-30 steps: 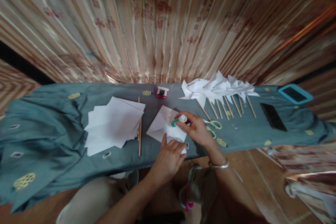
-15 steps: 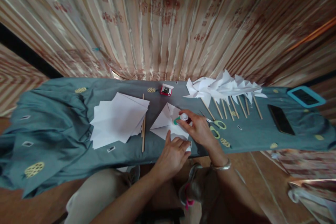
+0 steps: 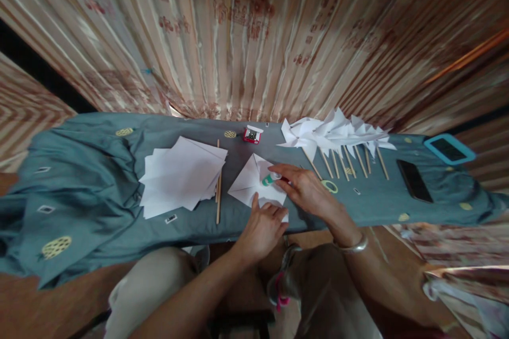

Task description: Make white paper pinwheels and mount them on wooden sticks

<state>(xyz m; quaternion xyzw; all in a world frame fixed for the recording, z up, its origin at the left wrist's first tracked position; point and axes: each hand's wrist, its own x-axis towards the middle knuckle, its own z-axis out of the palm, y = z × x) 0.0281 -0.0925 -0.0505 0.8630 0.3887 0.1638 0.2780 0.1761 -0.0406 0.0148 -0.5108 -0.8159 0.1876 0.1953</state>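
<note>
A white square paper [image 3: 243, 176] with cut slits lies flat at the middle of the cloth-covered table. My left hand [image 3: 264, 225] rests on its near edge, fingers stretched out and pressing it down. A small green-and-white glue stick [image 3: 269, 178] is gripped in my right hand [image 3: 308, 188], tilted with its green part low over the paper's right half. Whether its tip touches the paper I cannot tell. Something reddish shows under my right fingers, mostly hidden. Scissors with pale green handles [image 3: 330, 186] lie partly behind my right hand.
A stack of white sheets [image 3: 181, 177] is on the left, with wooden sticks [image 3: 218, 196] beside it. Finished paper pinwheels [image 3: 334, 132] on sticks lie at the back right. A small red box [image 3: 252, 135], a black phone [image 3: 414, 180] and a blue-framed device [image 3: 449, 149] are also there.
My right hand has tipped the glue stick lower and turned, now covering more of the scissors. My left hand stays on the paper. The view has shifted slightly.
</note>
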